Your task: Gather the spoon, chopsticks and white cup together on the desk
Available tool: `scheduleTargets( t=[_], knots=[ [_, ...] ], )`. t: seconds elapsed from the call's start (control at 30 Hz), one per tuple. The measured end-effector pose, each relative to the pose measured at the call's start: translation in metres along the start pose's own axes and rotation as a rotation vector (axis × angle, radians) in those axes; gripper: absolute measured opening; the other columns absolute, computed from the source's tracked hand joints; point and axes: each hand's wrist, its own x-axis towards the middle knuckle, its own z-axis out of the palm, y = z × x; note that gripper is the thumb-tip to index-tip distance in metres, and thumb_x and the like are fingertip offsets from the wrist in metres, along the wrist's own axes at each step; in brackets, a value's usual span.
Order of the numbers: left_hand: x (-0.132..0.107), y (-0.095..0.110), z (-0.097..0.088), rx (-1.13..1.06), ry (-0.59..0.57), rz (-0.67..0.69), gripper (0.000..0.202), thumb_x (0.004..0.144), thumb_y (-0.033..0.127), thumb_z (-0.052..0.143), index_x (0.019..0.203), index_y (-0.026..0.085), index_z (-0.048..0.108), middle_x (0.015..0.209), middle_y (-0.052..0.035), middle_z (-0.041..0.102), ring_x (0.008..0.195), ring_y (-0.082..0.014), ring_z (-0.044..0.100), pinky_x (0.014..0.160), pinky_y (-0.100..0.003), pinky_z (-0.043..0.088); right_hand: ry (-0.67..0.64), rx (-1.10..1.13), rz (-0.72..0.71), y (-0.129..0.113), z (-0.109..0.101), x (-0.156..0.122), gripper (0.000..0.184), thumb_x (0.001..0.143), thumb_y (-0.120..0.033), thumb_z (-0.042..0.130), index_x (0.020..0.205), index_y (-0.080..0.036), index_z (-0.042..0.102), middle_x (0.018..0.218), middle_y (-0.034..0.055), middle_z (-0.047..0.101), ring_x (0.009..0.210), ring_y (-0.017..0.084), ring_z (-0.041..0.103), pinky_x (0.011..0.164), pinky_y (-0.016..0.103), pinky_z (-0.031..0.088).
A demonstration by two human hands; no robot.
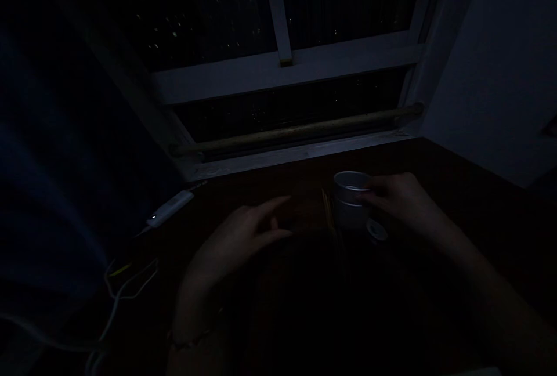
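Between thumb and fingers my right hand (394, 199) grips the upper rim of a round, greyish metal cup (350, 213), which looks upright. A small pale round object (376, 230) lies close by the cup's base on the right. Along the cup's left side run several thin sticks (328, 210), too dark to identify. My left hand (246, 234) hovers left of the sticks, thumb and fingers apart, with nothing between them. The scene is very dim, so the inside of the cup does not show.
The dark wooden table (435, 161) reaches to a window (287, 71) with a rail (300, 130). On the left lie a white power strip (170, 209) and looped white cables (115, 300). A blue curtain (47, 190) hangs at the left, and a wall (491, 86) bounds the right.
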Motion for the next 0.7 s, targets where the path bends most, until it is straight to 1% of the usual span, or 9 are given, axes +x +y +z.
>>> scheduleTargets(
  t=[0.07,0.13,0.17,0.23,0.3,0.4,0.47,0.57,0.7],
  knots=[
    [-0.008,-0.004,0.0,0.088,-0.129,-0.047,0.059,0.075,0.048,0.059,0.13,0.036,0.043,0.097,0.0028,0.065,0.085,-0.0143,0.059,0.073,-0.022,0.044,0.07,-0.167,0.084,0.014,-0.007,0.006,0.014,0.083,-0.026,0.061,0.08,-0.014,0.067,0.078,0.0045,0.064,0.071,0.016,0.059,0.058,0.024,0.035],
    [-0.014,-0.006,0.003,0.116,-0.208,-0.079,0.058,0.075,0.049,0.057,0.13,0.036,0.044,0.112,0.0015,0.062,0.097,-0.0174,0.058,0.082,-0.025,0.044,0.056,-0.253,0.163,0.031,-0.009,0.015,0.018,0.083,-0.03,0.06,0.079,-0.013,0.067,0.079,0.0066,0.064,0.073,0.018,0.059,0.058,0.025,0.036],
    [-0.016,-0.005,0.004,0.107,-0.224,-0.076,0.057,0.076,0.049,0.056,0.13,0.036,0.043,0.118,0.0011,0.059,0.102,-0.0184,0.057,0.086,-0.026,0.044,0.034,-0.264,0.202,0.04,-0.009,0.02,0.021,0.083,-0.032,0.06,0.08,-0.012,0.067,0.08,0.0073,0.064,0.073,0.018,0.059,0.058,0.025,0.037],
    [-0.019,-0.002,0.006,0.072,-0.22,-0.041,0.058,0.077,0.047,0.055,0.132,0.035,0.042,0.127,0.001,0.054,0.11,-0.0195,0.053,0.094,-0.028,0.041,-0.026,-0.262,0.277,0.056,-0.006,0.03,0.024,0.083,-0.035,0.06,0.082,-0.011,0.067,0.083,0.0085,0.064,0.074,0.019,0.059,0.058,0.026,0.038],
    [-0.022,0.002,0.007,0.044,-0.195,-0.017,0.059,0.076,0.045,0.056,0.132,0.033,0.042,0.131,0.0004,0.051,0.115,-0.0208,0.05,0.099,-0.031,0.038,-0.078,-0.246,0.33,0.07,-0.002,0.04,0.025,0.084,-0.034,0.06,0.085,-0.01,0.067,0.086,0.0094,0.064,0.075,0.019,0.059,0.058,0.026,0.039],
    [-0.026,0.006,0.007,0.047,-0.176,-0.045,0.06,0.074,0.045,0.057,0.131,0.032,0.044,0.131,-0.0009,0.051,0.117,-0.0227,0.049,0.1,-0.033,0.039,-0.138,-0.239,0.383,0.083,0.002,0.049,0.026,0.085,-0.032,0.058,0.089,-0.008,0.066,0.088,0.0113,0.063,0.077,0.019,0.06,0.058,0.025,0.04],
    [-0.028,0.006,0.006,0.071,-0.174,-0.047,0.06,0.073,0.047,0.057,0.131,0.033,0.044,0.13,-0.0007,0.052,0.115,-0.0222,0.052,0.097,-0.032,0.041,-0.167,-0.252,0.402,0.086,0.004,0.052,0.027,0.085,-0.032,0.058,0.091,-0.006,0.066,0.09,0.0127,0.063,0.079,0.02,0.06,0.058,0.025,0.04],
    [-0.029,0.005,0.005,0.128,-0.14,-0.03,0.061,0.073,0.049,0.057,0.13,0.033,0.044,0.127,-0.0006,0.054,0.111,-0.0211,0.055,0.093,-0.03,0.043,-0.207,-0.267,0.433,0.085,0.004,0.053,0.029,0.085,-0.031,0.058,0.095,-0.005,0.065,0.091,0.0136,0.063,0.081,0.021,0.061,0.058,0.024,0.04],
    [-0.031,0.004,0.005,0.177,-0.127,-0.026,0.061,0.075,0.051,0.055,0.132,0.032,0.043,0.129,-0.0016,0.053,0.112,-0.0218,0.054,0.094,-0.031,0.043,-0.207,-0.274,0.463,0.082,0.005,0.051,0.03,0.085,-0.03,0.058,0.097,-0.003,0.066,0.091,0.0157,0.063,0.082,0.021,0.061,0.056,0.023,0.04]
  ],
)
